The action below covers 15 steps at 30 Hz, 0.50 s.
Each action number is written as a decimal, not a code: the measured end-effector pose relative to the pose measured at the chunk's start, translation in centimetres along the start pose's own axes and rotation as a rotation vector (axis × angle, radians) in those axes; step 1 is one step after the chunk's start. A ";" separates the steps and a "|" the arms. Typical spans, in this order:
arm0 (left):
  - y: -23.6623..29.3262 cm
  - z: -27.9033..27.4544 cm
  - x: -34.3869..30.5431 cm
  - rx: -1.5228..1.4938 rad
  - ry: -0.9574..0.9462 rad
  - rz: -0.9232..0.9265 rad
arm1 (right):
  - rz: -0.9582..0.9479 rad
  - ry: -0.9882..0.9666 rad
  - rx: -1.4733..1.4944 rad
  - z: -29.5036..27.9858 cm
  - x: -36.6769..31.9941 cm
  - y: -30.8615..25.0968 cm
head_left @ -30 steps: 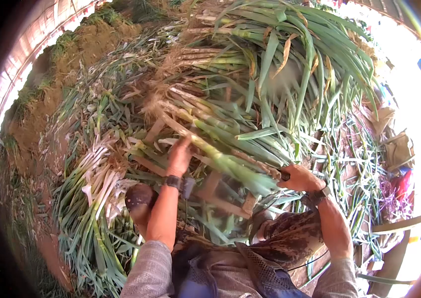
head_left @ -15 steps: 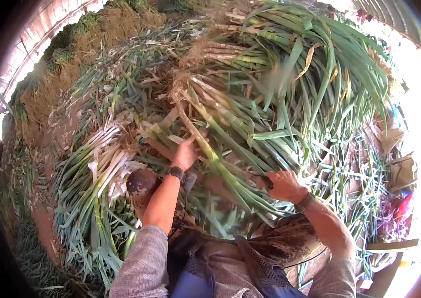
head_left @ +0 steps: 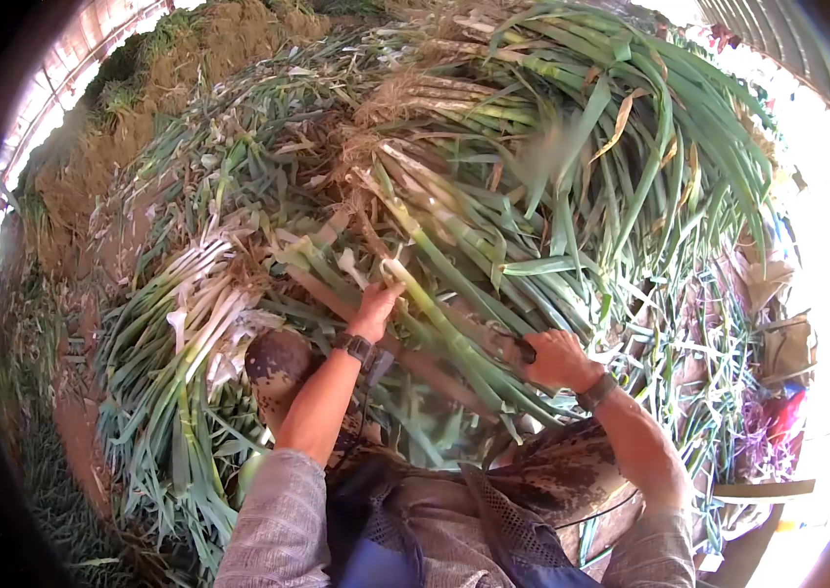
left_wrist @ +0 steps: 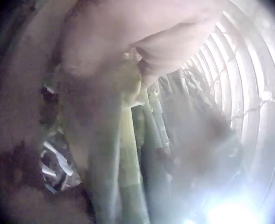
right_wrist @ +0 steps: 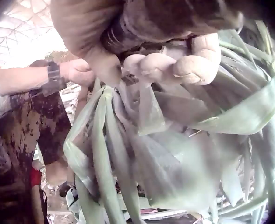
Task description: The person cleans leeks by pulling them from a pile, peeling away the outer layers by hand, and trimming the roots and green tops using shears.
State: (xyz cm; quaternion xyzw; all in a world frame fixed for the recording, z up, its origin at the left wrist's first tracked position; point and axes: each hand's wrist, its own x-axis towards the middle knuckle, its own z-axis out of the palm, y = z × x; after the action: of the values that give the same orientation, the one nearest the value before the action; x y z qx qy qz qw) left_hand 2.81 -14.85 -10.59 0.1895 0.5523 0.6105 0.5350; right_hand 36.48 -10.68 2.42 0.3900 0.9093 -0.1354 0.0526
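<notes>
In the head view my left hand (head_left: pixel 374 309) grips a leek stalk (head_left: pixel 423 297) near its pale upper end; its green leaves slant down toward my right hand (head_left: pixel 560 361). That hand is curled round a dark handle (head_left: pixel 527 350), beside the leaves; any blade is hidden or too blurred to tell. The left wrist view shows the left hand (left_wrist: pixel 128 37) blurred above green stalks (left_wrist: pixel 129 158). In the right wrist view, curled fingers (right_wrist: pixel 158 66) wrap a dark object (right_wrist: pixel 170 21) above spread leaves (right_wrist: pixel 102 149).
A large heap of untrimmed leeks (head_left: pixel 621 147) lies ahead and to the right. At left is a pile of white-stemmed leeks (head_left: pixel 195 323), by the knee (head_left: pixel 278 365). Leaf scraps (head_left: pixel 699 333) cover the ground; a wooden board (head_left: pixel 763 490) lies at lower right.
The held leek has moved away from the rooted heap, toward the body, and its lower end has dropped. My right hand has shifted slightly left, still holding the dark handle.
</notes>
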 end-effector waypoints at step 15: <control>-1.4 1.3 2.2 0.697 0.160 0.519 | 0.003 -0.082 -0.041 -0.4 1.3 0.6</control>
State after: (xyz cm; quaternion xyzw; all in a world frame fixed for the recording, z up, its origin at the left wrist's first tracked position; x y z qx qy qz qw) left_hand 3.71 -12.52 -12.16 0.4434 0.6991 0.5145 0.2235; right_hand 36.08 -9.25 2.46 0.3845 0.9083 -0.1323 0.0982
